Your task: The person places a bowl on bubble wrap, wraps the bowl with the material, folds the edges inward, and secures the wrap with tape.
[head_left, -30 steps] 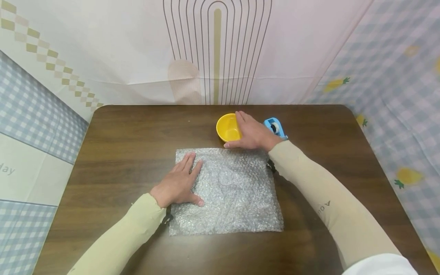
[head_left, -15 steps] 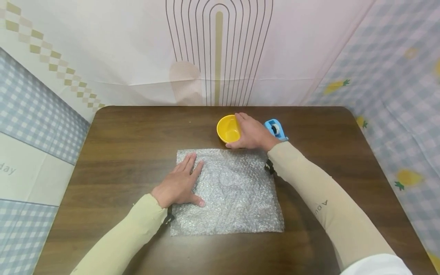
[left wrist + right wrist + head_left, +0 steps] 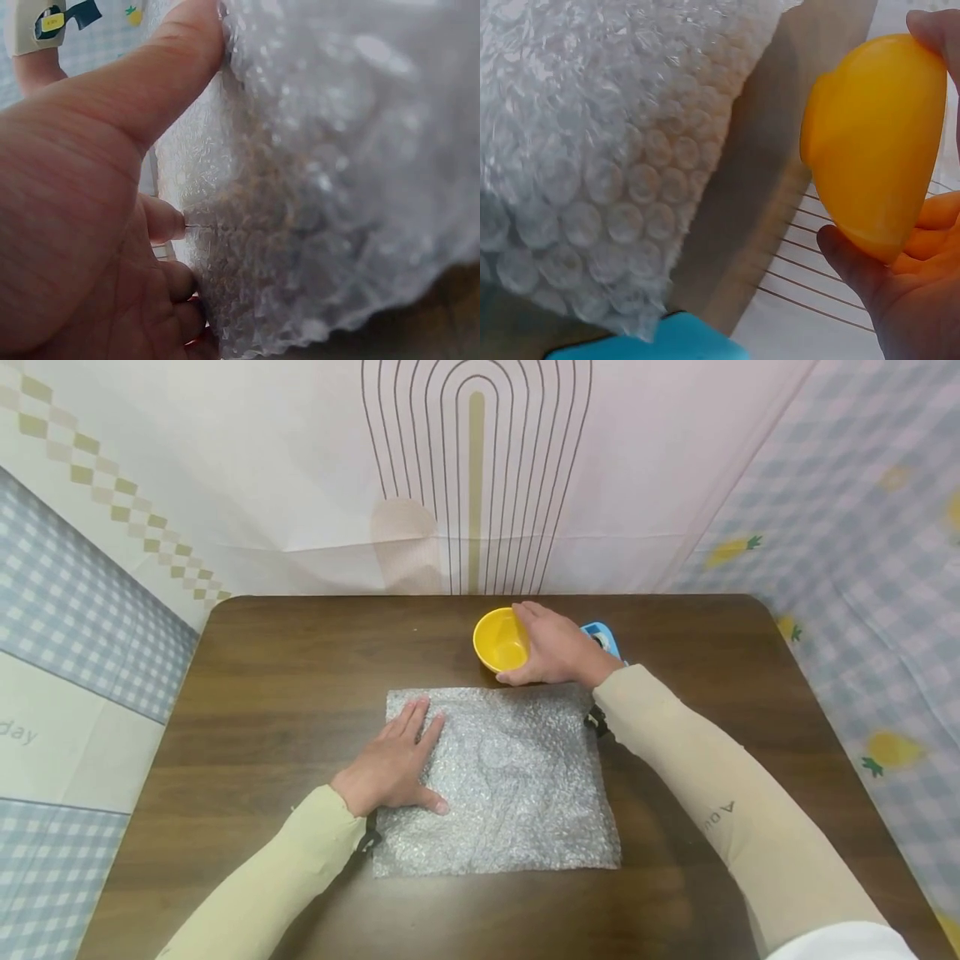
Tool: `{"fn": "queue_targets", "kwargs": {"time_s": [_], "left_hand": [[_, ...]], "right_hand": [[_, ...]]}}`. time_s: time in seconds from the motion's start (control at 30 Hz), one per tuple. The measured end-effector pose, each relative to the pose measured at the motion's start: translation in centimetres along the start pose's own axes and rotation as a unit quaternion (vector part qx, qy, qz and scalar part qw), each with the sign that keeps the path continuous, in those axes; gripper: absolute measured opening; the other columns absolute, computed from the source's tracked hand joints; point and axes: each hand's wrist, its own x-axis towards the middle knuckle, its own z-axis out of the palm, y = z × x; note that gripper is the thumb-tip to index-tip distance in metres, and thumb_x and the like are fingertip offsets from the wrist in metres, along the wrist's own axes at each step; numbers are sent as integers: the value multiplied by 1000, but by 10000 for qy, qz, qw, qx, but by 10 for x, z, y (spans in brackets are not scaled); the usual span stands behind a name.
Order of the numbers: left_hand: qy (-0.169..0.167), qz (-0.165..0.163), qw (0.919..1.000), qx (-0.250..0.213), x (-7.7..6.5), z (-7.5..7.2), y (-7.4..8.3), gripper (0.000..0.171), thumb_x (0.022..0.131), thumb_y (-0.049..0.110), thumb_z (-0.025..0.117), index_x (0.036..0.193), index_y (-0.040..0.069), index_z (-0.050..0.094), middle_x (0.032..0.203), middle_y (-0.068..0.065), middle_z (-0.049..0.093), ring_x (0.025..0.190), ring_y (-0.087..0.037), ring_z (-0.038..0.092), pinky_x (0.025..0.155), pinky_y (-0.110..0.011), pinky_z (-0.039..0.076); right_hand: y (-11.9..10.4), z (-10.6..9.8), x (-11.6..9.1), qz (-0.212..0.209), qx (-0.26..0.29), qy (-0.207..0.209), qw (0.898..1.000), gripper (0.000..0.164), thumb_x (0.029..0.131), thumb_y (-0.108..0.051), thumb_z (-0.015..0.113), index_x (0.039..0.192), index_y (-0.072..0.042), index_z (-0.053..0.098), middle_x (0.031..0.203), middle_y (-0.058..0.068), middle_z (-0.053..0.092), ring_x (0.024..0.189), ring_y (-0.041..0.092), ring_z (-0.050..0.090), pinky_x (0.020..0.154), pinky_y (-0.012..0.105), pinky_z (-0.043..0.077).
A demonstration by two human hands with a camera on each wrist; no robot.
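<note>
Left hand [image 3: 386,768] lies flat over the brown table [image 3: 262,668], fingers spread on a sheet of bubble wrap [image 3: 517,802] that looks longer side to side. Just past its far edge is the yellow bowl [image 3: 497,643], ahead and right of that hand; the right hand [image 3: 553,647] is nearer, gripping it (can't tell if its base touches down). Blue tape dispenser's [image 3: 611,640] partly hidden behind.

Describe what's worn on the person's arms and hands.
The left hand and right hand are without gloves. The left sleeve is plain pale yellow-green; the right sleeve is beige with dark lettering, only partly readable. A white garment edge shows farther up. A small black piece shows at the left wrist; the right wrist's black attachment carries a yellow label.
</note>
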Motion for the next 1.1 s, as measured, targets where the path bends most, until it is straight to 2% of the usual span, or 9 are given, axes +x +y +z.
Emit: {"fn": "queue_targets", "kwargs": {"time_s": [0.17,0.37,0.5,0.6,0.93,1.1], "left_hand": [[17,12,10000,-53,-1,0,1,128,66,70,76,158,7,13,165,-23,-5,155,-39,-2,126,-51,14],[-16,4,9999,-123,-2,0,2,128,66,69,77,158,7,12,165,-22,-6,155,-39,-3,126,-52,15],[-41,-4,9999,-158,-2,-1,3,128,67,68,77,158,7,12,166,-21,-6,155,-39,-4,126,-52,15],[-40,-1,9999,-154,-2,-1,3,128,66,68,77,158,7,12,165,-22,-7,155,-38,-4,126,-52,14],[-14,11,10000,-37,2,-3,0,129,66,71,76,159,7,11,165,-22,-6,155,-38,-3,126,-51,14],[-54,-4,9999,161,4,-5,1,129,66,72,75,158,6,13,165,-24,-3,155,-40,0,126,-50,16]], "right_hand": [[-4,-9,-6,-170,-96,71,9998,108,66,-63,76,147,-7,34,143,10,47,110,23,54,91,39,54],[-9,-18,-14,-340,-171,26,9993,111,66,-62,77,150,-4,32,150,13,43,122,27,52,100,42,52],[-13,-25,-18,-538,-254,182,9981,110,64,-61,78,148,-4,35,147,13,47,120,27,53,98,42,52],[-14,-31,-20,-513,-271,173,9982,110,64,-62,79,147,-5,36,145,12,48,114,25,53,94,40,53],[-18,-51,-20,-427,-306,40,9986,113,65,-61,79,151,-5,32,154,14,41,120,27,52,95,40,55],[-19,-55,-22,-377,-272,-86,9989,115,66,-61,79,153,-6,29,158,14,36,124,28,50,97,42,54]]}}
